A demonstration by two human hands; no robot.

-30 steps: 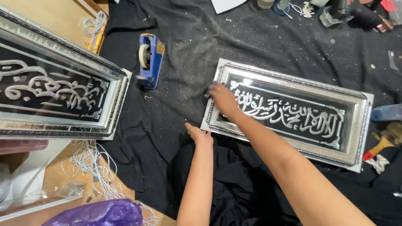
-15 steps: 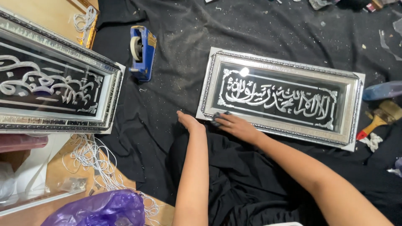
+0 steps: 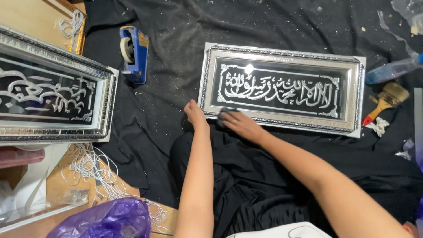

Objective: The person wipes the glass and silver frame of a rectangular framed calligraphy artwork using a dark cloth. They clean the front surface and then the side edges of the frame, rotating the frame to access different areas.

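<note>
Silver-framed calligraphy panel [image 3: 282, 88] lies flat on the black cloth [image 3: 176, 53], and it looks like wiping work: right hand [image 3: 240, 124] presses a small dark rag [image 3: 228, 115] onto the lower-left frame edge, left hand [image 3: 194, 112] rests spread beside the corner. Next, I'd say, calls for firm strokes along the rim.

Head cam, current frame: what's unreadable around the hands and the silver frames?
- Dark thing under the right hand, on the near rail of the silver frame: mostly hidden by the fingers, kind unclear.
- Left hand: its palm side faces down, so any grip is hidden.
- Second frame: cut off by the left edge.
- Bottle: cut off by the right edge.
- Brush: bristles blurred.
</note>
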